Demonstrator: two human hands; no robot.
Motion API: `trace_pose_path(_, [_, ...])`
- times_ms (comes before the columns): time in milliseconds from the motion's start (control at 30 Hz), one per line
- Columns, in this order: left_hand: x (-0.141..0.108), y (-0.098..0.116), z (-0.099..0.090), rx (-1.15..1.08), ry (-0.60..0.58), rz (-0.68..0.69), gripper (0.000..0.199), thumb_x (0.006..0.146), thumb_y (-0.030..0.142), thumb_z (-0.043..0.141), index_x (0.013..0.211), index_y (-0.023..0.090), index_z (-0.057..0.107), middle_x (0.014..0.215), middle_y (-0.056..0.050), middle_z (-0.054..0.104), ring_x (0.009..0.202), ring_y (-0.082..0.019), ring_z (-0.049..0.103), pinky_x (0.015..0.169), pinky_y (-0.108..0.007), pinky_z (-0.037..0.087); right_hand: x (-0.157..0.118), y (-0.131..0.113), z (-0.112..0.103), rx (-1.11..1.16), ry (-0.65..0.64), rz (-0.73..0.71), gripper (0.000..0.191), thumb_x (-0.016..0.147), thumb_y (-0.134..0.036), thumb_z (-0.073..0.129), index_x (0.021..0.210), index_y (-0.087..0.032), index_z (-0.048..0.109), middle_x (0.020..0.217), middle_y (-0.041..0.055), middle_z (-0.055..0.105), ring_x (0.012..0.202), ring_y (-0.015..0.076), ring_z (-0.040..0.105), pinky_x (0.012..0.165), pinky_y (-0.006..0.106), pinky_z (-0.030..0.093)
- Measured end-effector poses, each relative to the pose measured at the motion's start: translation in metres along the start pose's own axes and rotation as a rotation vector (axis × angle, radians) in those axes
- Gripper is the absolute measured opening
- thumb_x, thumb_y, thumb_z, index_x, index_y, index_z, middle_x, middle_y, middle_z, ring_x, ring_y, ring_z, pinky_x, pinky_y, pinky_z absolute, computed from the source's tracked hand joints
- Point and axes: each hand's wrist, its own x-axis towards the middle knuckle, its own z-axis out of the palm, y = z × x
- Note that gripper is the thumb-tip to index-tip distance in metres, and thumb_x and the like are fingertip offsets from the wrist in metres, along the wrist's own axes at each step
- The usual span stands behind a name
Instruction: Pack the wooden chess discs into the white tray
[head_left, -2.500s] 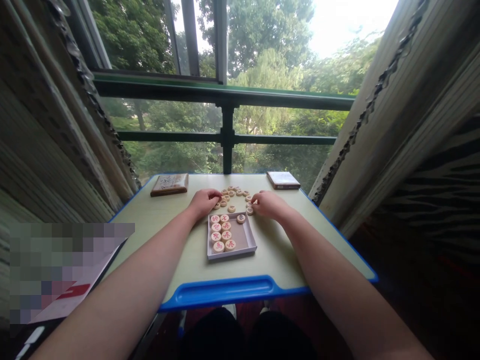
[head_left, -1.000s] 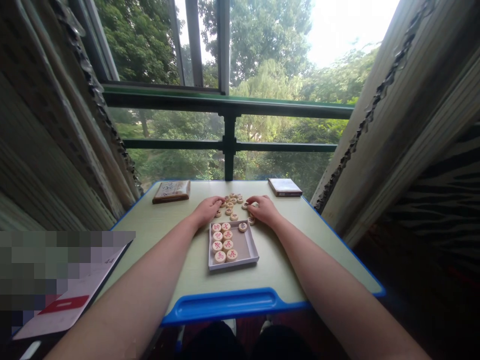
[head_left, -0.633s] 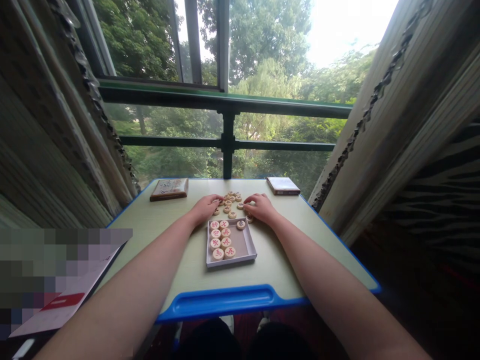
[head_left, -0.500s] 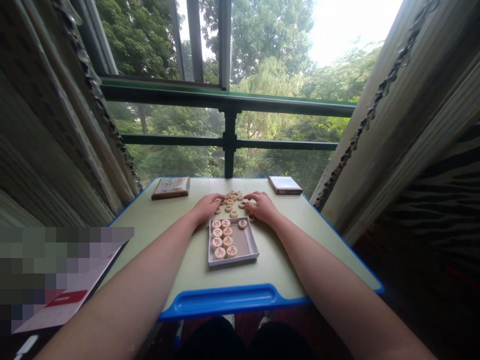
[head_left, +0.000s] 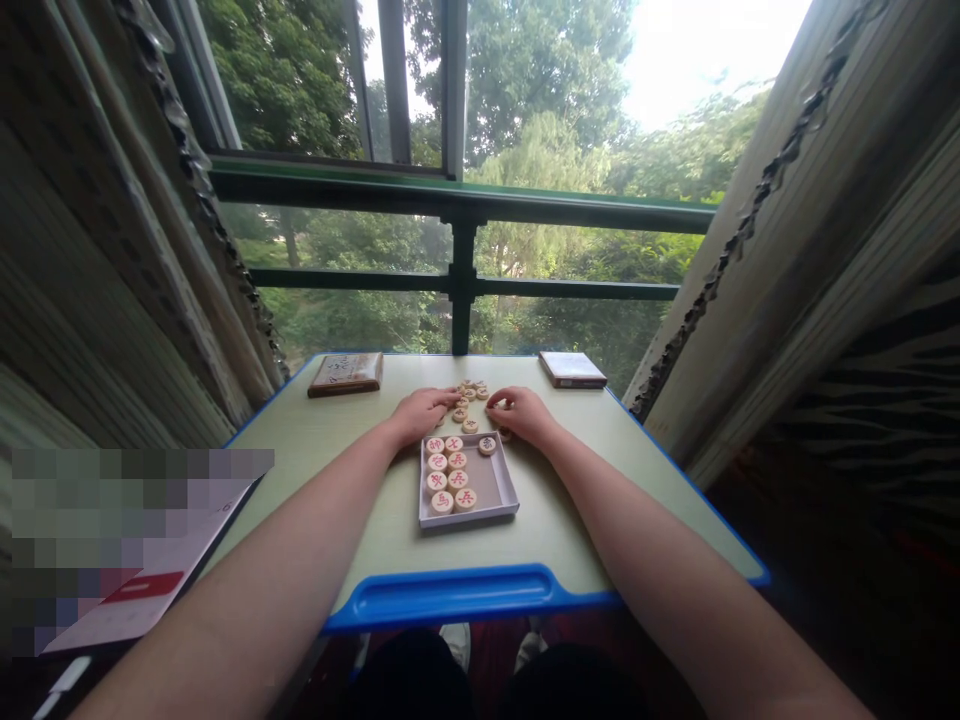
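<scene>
A shallow white box [head_left: 513,500] lies before me with several round wooden Chinese chess pieces in it. Red-marked pieces [head_left: 457,480] fill two columns on its left side; one dark-marked piece [head_left: 487,446] sits in its far right corner. Beyond the box, loose chess pieces [head_left: 470,426] lie in a scattered group. My left hand [head_left: 421,414] rests at the group's left edge, fingers stretched out and touching pieces, partly covering some. At the right edge, my right hand [head_left: 525,414] has its fingers closed round a chess piece, which they mostly hide.
The pale table [head_left: 315,480] has a blue rim and a blue tray groove [head_left: 450,595] along its near edge. A brown box [head_left: 345,374] lies at the far left, a white-topped box [head_left: 572,369] at the far right. Curtains and a green window railing [head_left: 525,207] surround the table.
My left hand has moved slightly right and its fingers stretch further over the pieces. My right hand's fingers have closed over a piece that was showing beside them.
</scene>
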Motion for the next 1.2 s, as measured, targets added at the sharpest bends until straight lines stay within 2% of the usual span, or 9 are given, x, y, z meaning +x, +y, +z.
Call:
trace_pose_path(167, [0.002,-0.002,0.000,0.033,-0.024,-0.028,0.041,0.076,0.020,0.038,0.109,0.021,0.062,0.121,-0.002,0.057,0.112,-0.017,0.050,0.098,-0.026,0.034,-0.008,-0.006,-0.013,0.100,0.034,0.023,0.022,0.070,-0.025,0.059,0.089,-0.019,0.066,0.091,0.0027,0.066,0.084,0.0156,0.055,0.076,0.027,0.042])
trace_pose_path(367, [0.000,0.000,-0.002,0.072,-0.037,-0.026,0.041,0.076,0.021,0.037,0.109,0.017,0.062,0.120,-0.004,0.058,0.111,-0.018,0.051,0.097,-0.027,0.034,-0.029,-0.030,-0.047,0.292,-0.272,-0.138,0.022,0.066,-0.021,0.063,0.087,-0.019,0.066,0.092,0.0018,0.065,0.080,0.0141,0.053,0.065,0.023,0.041])
trace_pose_path(567, [-0.003,0.004,-0.003,0.018,-0.021,-0.061,0.041,0.077,0.023,0.036,0.109,0.016,0.061,0.120,-0.005,0.058,0.109,-0.017,0.052,0.096,-0.026,0.036,-0.034,-0.039,-0.055,0.262,-0.407,-0.251,0.024,0.066,-0.018,0.064,0.090,-0.020,0.067,0.091,0.0012,0.065,0.081,0.0145,0.054,0.069,0.024,0.040])
trace_pose_path(733, [-0.004,0.006,-0.003,-0.008,-0.001,-0.079,0.039,0.077,0.025,0.037,0.105,0.017,0.063,0.116,-0.005,0.061,0.107,-0.018,0.054,0.095,-0.027,0.037,-0.034,-0.037,-0.051,0.128,-0.372,-0.261,0.024,0.065,-0.019,0.067,0.089,-0.021,0.068,0.083,0.0020,0.064,0.083,0.0166,0.053,0.074,0.026,0.040])
trace_pose_path(900, [-0.004,0.005,-0.003,-0.011,0.003,-0.084,0.038,0.076,0.027,0.038,0.103,0.017,0.064,0.115,-0.005,0.061,0.106,-0.018,0.054,0.094,-0.027,0.038,-0.033,-0.035,-0.046,0.103,-0.376,-0.283,0.022,0.066,-0.021,0.067,0.088,-0.021,0.068,0.083,0.0019,0.064,0.087,0.0176,0.053,0.078,0.028,0.041])
trace_pose_path(1100, [-0.004,0.003,-0.002,-0.035,0.022,-0.081,0.038,0.075,0.024,0.038,0.100,0.017,0.065,0.113,-0.004,0.062,0.105,-0.017,0.055,0.095,-0.027,0.037,-0.031,-0.033,-0.043,0.124,-0.402,-0.432,0.012,0.067,-0.017,0.064,0.078,-0.019,0.070,0.094,0.0039,0.063,0.087,0.0162,0.056,0.082,0.028,0.041])
trace_pose_path(1200, [-0.005,0.005,-0.003,-0.061,0.031,-0.095,0.037,0.074,0.023,0.038,0.098,0.018,0.066,0.111,-0.004,0.063,0.104,-0.016,0.055,0.094,-0.026,0.038,-0.033,-0.036,-0.045,0.089,-0.382,-0.407,0.010,0.068,-0.018,0.064,0.076,-0.019,0.070,0.096,0.0046,0.061,0.091,0.0178,0.055,0.085,0.030,0.040])
